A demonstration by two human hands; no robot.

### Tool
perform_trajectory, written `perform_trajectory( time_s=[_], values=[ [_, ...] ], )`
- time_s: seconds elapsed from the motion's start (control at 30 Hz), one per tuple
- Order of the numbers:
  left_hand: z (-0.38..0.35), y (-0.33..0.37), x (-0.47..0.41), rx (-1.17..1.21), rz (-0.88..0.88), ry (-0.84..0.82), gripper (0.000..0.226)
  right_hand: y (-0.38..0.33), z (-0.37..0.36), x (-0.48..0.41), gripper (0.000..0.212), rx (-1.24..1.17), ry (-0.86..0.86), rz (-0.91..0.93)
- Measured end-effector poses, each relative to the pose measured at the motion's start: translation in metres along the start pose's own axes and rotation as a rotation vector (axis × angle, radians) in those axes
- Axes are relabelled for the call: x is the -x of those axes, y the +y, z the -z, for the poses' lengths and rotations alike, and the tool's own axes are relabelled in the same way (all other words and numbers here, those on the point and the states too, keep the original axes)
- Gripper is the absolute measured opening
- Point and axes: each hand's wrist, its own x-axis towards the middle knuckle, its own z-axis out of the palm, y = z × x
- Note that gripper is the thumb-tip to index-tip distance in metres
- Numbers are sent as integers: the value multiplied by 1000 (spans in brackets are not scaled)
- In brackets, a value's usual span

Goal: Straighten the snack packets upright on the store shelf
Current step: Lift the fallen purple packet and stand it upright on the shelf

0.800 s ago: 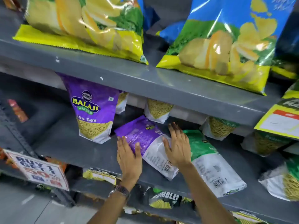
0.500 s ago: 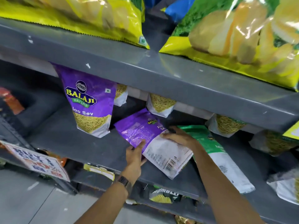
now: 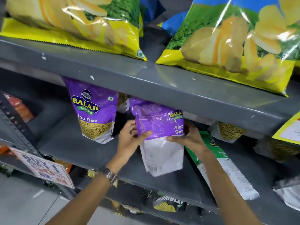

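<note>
Both my hands hold a purple and white Aloo Sev packet (image 3: 158, 127) above the grey middle shelf (image 3: 68, 143), its back side facing me and nearly upright. My left hand (image 3: 131, 138) grips its left edge, my right hand (image 3: 188, 137) its right edge. Left of it a second purple Aloo Sev packet (image 3: 94, 111) stands upright. To the right a green and white packet (image 3: 227, 166) lies flat on the shelf under my right forearm.
The upper shelf (image 3: 162, 85) hangs low over the packets and carries large yellow chip bags (image 3: 227, 43). More sev packets (image 3: 228, 132) stand at the back right. A red "BUY 1 GET 1" tag (image 3: 42, 168) sticks out at the lower left.
The purple packet lay flat on the shelf under my palms. Both hands took hold of its sides and raised it to nearly upright.
</note>
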Motion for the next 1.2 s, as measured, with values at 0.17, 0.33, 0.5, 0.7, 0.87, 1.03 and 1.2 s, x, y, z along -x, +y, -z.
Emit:
perform_trajectory(
  time_s=[0.17,0.33,0.5,0.7,0.87,1.03,1.2],
  values=[
    [6,9,-33,-158,-68,-153,48,10,-19,5,74,-26,206,84],
    [17,-5,-40,-209,-72,-145,49,6,-12,9,57,-149,238,80],
    [5,-23,-5,-187,-151,74,55,-28,9,-2,44,-378,34,150],
    [-40,-61,53,-233,-99,-8,56,-39,-3,0,37,-422,65,90],
    [-61,-62,65,-360,-149,11,85,-40,-25,22,39,-413,286,106],
    [-66,-59,69,-330,-163,-14,109,-36,-46,55,43,-178,482,128],
    [-64,-56,50,-355,-85,-70,114,-37,-60,75,46,-172,395,161]
  ],
)
